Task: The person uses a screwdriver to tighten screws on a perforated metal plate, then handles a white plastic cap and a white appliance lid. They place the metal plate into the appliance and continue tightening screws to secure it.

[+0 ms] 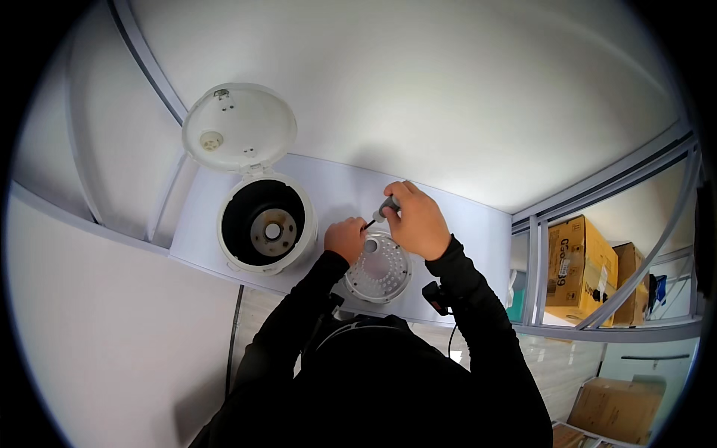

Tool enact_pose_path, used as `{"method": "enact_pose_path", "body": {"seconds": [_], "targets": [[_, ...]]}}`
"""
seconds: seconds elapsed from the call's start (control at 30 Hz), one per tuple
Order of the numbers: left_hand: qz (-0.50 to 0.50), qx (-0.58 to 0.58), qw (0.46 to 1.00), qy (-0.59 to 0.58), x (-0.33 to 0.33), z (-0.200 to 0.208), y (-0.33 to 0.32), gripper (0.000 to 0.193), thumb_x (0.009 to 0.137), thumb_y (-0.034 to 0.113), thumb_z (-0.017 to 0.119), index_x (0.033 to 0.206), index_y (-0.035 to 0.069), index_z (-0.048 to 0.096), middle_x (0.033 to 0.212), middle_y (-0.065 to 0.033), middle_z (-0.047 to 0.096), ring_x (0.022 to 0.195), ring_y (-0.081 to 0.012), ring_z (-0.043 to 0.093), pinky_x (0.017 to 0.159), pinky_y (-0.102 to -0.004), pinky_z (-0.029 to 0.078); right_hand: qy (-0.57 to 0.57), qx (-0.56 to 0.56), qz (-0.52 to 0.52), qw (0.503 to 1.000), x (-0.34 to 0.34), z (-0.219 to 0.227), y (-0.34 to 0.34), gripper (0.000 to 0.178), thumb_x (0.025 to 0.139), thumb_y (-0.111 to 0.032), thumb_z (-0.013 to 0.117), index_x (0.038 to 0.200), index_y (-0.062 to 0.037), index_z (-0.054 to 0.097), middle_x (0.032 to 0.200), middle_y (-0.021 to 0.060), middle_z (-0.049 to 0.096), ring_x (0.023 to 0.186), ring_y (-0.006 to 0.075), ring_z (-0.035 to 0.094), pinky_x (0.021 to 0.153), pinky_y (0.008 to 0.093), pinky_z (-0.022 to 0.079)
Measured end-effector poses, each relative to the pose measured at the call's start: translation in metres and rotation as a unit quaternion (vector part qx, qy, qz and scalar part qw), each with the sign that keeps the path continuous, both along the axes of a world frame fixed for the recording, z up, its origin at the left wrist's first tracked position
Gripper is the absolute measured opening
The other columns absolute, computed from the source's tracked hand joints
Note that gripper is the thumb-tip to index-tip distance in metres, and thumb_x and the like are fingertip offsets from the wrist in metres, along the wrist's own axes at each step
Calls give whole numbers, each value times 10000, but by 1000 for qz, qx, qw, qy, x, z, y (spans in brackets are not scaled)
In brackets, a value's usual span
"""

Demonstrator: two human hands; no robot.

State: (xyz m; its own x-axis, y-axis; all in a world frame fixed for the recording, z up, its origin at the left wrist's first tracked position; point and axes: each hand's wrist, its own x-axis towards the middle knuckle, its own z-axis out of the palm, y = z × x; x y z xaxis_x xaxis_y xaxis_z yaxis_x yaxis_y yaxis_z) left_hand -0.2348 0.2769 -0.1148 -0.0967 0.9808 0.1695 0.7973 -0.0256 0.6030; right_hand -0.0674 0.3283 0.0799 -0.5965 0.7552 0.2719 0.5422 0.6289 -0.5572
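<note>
My right hand point(420, 222) is closed around the grey handle of a screwdriver point(388, 206), whose thin dark shaft slants down to the left. Close by the shaft's tip, my left hand point(346, 240) has its fingers curled in; what they pinch, if anything, is too small to make out. Just beneath both hands lies a round white part point(379, 275) with many small holes, a grey round spot near its far edge and a pale rim. To the left stands a white rice cooker point(309, 237) with a dark inside and its lid point(254, 127) swung up.
A pale table point(470, 224) carries these things against a white wall. Grey metal frame posts point(533, 269) rise at its right end. Cardboard boxes point(575, 261) sit beyond them, with another box point(618, 408) lower right. A dark cable point(234, 336) hangs below the table's left front edge.
</note>
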Motion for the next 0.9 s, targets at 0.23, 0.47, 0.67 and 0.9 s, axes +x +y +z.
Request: {"method": "enact_pose_path", "body": {"seconds": [0.23, 0.47, 0.67, 0.9], "targets": [[7, 2, 995, -99, -4, 5, -8, 150, 916, 125, 705, 1050, 60, 718, 964, -152, 755, 862, -379, 730, 766, -477, 577, 27, -19, -33, 999, 16, 8, 8, 262, 884, -13, 746, 1123, -44, 644, 1006, 173, 679, 836, 387, 707, 729, 469, 556], [-26, -5, 991, -134, -9, -1, -16, 147, 872, 123, 770, 995, 51, 734, 918, -150, 744, 825, -344, 730, 753, -451, 574, 52, 11, -18, 998, 16, 13, 1, 249, 888, -18, 750, 1118, -41, 655, 990, 163, 679, 800, 378, 704, 711, 460, 553], [-54, -10, 997, -59, -10, -7, -14, 137, 841, 171, 787, 901, 53, 752, 850, -143, 710, 819, -358, 701, 750, -468, 553, 54, -7, -34, 998, 20, 14, -5, 248, 886, -27, 762, 1112, -48, 664, 988, 158, 680, 787, 372, 702, 708, 456, 553], [-41, 40, 998, 41, -1, -12, -13, 79, 817, 201, 765, 804, 124, 780, 877, -77, 715, 850, -331, 685, 766, -489, 545, 33, -18, -46, 998, 33, 13, -11, 254, 925, -15, 772, 1155, -48, 670, 1051, 137, 705, 849, 315, 742, 742, 392, 572]]}}
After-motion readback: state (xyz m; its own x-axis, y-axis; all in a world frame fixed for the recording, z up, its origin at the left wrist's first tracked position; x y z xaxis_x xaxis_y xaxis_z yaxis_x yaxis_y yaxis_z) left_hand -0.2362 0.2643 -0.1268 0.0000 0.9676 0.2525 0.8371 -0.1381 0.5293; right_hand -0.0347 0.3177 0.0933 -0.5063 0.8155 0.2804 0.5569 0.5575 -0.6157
